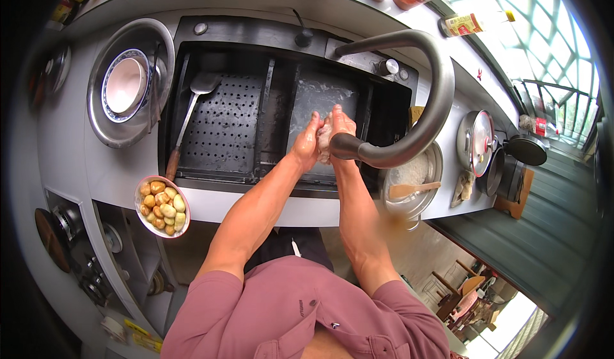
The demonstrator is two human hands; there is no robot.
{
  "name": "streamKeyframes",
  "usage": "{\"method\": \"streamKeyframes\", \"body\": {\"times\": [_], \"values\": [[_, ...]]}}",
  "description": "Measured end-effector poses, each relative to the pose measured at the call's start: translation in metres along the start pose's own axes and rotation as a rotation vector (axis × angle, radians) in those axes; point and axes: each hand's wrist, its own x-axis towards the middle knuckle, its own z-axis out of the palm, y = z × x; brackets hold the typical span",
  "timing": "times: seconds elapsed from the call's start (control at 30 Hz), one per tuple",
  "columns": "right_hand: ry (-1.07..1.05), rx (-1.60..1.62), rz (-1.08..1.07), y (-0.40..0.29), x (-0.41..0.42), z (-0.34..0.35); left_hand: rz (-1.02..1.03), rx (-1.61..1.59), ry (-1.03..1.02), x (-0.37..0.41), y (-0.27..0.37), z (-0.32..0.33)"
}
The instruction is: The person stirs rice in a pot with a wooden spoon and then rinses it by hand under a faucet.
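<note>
Over the right basin of a black sink [230, 182], my left hand [306, 141] and my right hand [343, 123] press together around a wet, pale lump [324, 141]. Fingers hide much of it, and I cannot tell what it is made of. Cloudy wet streaks cover the basin floor [321, 95] beyond my fingertips. The head of a curved metal faucet [443, 81] hangs in front of my right wrist and hides part of it. Whether water runs from it cannot be seen.
A metal turner [186, 119] leans across the perforated left tray [225, 124]. Peeled potatoes [160, 205] fill a bowl at the counter edge. Nested bowls [125, 84] sit in a steel basin [98, 124]. At right, a wooden spatula [412, 189] crosses a pot [436, 162], near a lidded pan [479, 138].
</note>
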Motion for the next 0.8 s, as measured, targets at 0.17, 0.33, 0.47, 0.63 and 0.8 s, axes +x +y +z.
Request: {"method": "streamKeyframes", "body": {"times": [0.17, 0.33, 0.47, 0.63, 0.8], "values": [[0.073, -0.16, -0.344, 0.019, 0.018, -0.021, -0.073, 0.089, -0.066, -0.031, 0.011, 0.01], [0.205, -0.156, -0.263, -0.013, -0.005, -0.029, 0.322, 0.02, 0.238, -0.004, 0.004, -0.028], [-0.021, -0.266, -0.103, -0.005, -0.026, -0.051, 0.469, -0.096, 0.11, -0.001, 0.011, -0.021], [-0.205, 0.011, 0.087, -0.026, -0.025, -0.043, 0.399, 0.244, 0.013, -0.002, 0.021, -0.007], [0.023, -0.348, -0.132, -0.027, -0.027, -0.042, 0.378, 0.456, 0.204, 0.002, 0.027, -0.011]]}}
